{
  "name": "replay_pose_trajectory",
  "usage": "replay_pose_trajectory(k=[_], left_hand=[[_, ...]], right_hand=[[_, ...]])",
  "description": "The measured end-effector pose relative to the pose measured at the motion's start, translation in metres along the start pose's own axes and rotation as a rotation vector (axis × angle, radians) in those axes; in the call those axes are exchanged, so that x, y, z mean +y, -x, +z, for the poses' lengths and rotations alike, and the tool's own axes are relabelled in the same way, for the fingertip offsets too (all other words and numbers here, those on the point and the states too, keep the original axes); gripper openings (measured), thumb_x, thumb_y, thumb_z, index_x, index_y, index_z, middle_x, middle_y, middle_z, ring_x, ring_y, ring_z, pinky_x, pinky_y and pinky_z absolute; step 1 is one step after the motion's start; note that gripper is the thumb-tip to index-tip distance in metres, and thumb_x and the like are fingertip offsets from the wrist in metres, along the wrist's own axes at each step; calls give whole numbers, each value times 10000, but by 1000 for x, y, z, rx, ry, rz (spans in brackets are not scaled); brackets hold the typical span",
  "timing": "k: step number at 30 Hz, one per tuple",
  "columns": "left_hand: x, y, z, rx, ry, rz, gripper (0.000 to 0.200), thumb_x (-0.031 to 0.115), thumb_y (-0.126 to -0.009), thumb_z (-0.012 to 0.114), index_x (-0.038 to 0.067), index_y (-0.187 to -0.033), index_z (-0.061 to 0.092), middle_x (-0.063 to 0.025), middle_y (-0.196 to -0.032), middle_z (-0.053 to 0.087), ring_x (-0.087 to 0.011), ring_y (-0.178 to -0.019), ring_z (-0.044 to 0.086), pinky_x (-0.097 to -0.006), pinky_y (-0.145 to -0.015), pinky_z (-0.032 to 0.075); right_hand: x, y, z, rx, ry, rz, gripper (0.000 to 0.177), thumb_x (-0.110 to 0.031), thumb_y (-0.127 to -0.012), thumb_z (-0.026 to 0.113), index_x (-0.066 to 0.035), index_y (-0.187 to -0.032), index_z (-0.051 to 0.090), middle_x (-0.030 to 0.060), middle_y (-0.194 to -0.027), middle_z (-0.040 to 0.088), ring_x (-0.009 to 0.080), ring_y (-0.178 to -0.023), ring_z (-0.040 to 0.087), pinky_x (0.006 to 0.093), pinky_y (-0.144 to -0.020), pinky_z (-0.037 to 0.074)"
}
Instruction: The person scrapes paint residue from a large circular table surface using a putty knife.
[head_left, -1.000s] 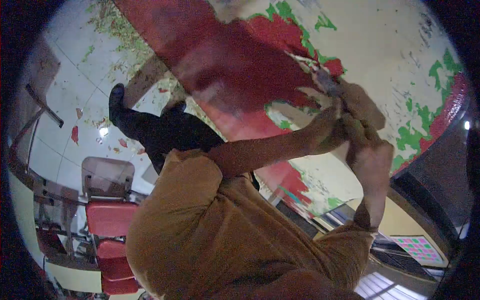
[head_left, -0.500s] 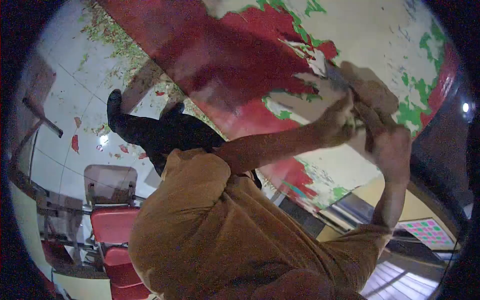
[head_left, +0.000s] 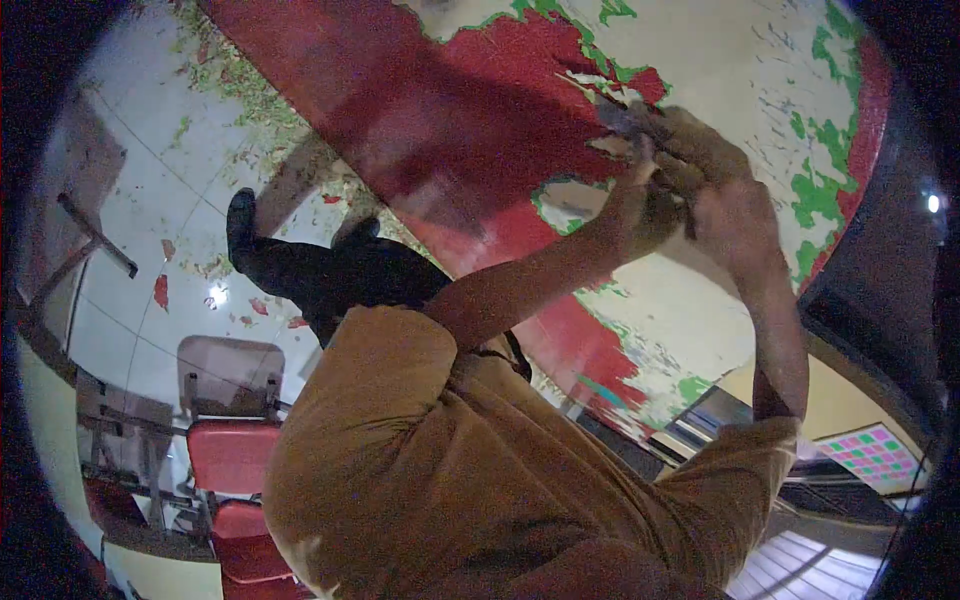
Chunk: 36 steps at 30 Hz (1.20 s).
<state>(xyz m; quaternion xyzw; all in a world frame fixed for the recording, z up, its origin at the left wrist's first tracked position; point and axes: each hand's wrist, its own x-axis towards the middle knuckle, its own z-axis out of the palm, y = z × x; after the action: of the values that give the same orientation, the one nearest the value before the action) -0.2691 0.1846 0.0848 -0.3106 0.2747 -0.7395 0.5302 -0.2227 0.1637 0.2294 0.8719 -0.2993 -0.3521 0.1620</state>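
Observation:
Both of my hands are raised in front of a painted wall [head_left: 430,130] with red, green and cream patches. My left hand [head_left: 652,208] is closed round what looks like a scraper [head_left: 628,122]. Its grey flat end lies at the edge of the red paint. My right hand [head_left: 738,228] is closed close beside the left one, towards the rear of the same tool. The fingers and blur hide most of the handle. A dark shadow of the hands falls on the wall.
Paint flakes [head_left: 250,130] litter the tiled floor [head_left: 150,210] along the wall's foot. Red chairs [head_left: 235,455] stand at the lower left, and a metal-legged frame [head_left: 95,235] stands at the far left. A sheet with coloured squares [head_left: 870,455] shows at the lower right.
Both hands and the scraper have shifted to the left and slightly up in the picture, staying close together. The camera view has moved a little.

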Motion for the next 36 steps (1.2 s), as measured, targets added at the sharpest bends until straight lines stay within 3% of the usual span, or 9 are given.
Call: replay_pose_trajectory(k=[4,7,12,17,20,25,28,34,36], left_hand=[[23,24,-48,89,-39,144,280,353,-883,519,124,-1042,546,-36,-962,591,-173,-874,586,-354,-794,489],[95,54,-110,268,-761,-97,286,342,-868,543,97,-1014,560,-59,-996,586,-199,-851,595,-352,-791,480],[138,33,-15,285,-1819,1079,360,238,-775,692,45,-1048,558,-111,-1017,552,-235,-929,554,-358,-800,466],[127,-15,17,25,-2043,1364,355,171,-639,788,64,-939,631,-116,-928,589,-274,-875,577,-335,-795,481],[116,-14,11,149,-1882,1101,305,127,-656,770,54,-920,636,-123,-849,630,-268,-817,599,-345,-795,482],[155,-11,-33,164,-2256,1380,171,24,-747,594,46,-911,637,-139,-839,621,-290,-805,600,-368,-764,477],[208,25,-19,644,-2015,1092,230,76,-719,630,42,-946,617,-137,-894,604,-299,-864,577,-372,-822,445],[141,25,18,123,-2725,1042,319,239,-662,735,83,-921,634,-82,-891,599,-264,-870,551,-366,-821,414],[111,5,16,-167,-2561,1133,283,217,-662,729,96,-900,632,-65,-878,601,-234,-868,552,-366,-799,405]], right_hand=[[-15,-19,57,25,-104,-171,426,-53,-683,594,-169,-1093,610,116,-1080,596,314,-949,581,377,-799,500],[-24,-24,60,14,-313,-85,379,-85,-731,569,-177,-1097,602,123,-973,617,310,-831,613,390,-714,517],[-38,48,67,-336,-132,250,315,-115,-797,514,-167,-1102,572,146,-693,592,332,-607,602,431,-534,489],[-66,85,104,-484,-327,374,320,-109,-801,491,-176,-1105,565,177,-689,592,355,-654,603,458,-587,485],[-78,94,115,-458,-536,404,325,-107,-799,506,-201,-1100,584,165,-780,631,344,-693,619,453,-603,492],[-88,88,119,-195,-752,359,339,-104,-791,522,-205,-1107,594,156,-818,641,350,-699,619,447,-620,496],[-86,89,130,-12,-780,345,346,-93,-790,517,-197,-1111,594,139,-837,646,353,-699,621,440,-629,501],[-92,93,121,-169,-662,400,356,-80,-786,532,-169,-1128,574,149,-840,642,355,-733,626,420,-632,505],[-92,100,108,-174,-699,515,375,-73,-780,549,-163,-1145,556,162,-826,636,355,-731,626,418,-617,502]])
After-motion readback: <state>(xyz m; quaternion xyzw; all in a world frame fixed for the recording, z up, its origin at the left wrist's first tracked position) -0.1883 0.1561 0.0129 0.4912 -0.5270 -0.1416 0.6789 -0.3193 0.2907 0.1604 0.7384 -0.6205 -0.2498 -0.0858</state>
